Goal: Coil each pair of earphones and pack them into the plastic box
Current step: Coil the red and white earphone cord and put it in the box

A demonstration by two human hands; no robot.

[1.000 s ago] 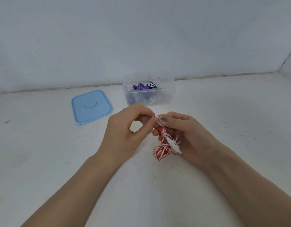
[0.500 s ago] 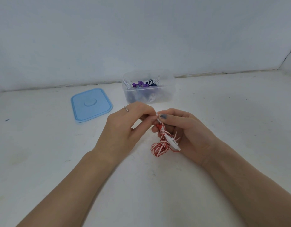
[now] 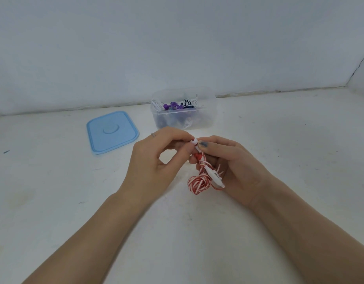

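A pair of red-and-white striped earphones [image 3: 198, 183] hangs as a small coiled bundle between my hands, above the white surface. My right hand [image 3: 232, 162] grips the upper part of the bundle, with its white inline remote lying against the palm. My left hand [image 3: 156, 158] pinches a white and red earbud tip at the top of the bundle, right beside my right thumb. Behind my hands stands the clear plastic box [image 3: 207, 119], open, with purple, white and dark earphones inside it.
A light blue lid [image 3: 112, 133] lies flat to the left of the box. A pale wall runs along the back of the white surface, with a corner at the far right.
Both hands have stayed in nearly the same place. The left fingers have shifted a little on the earbud tip at the top of the bundle.
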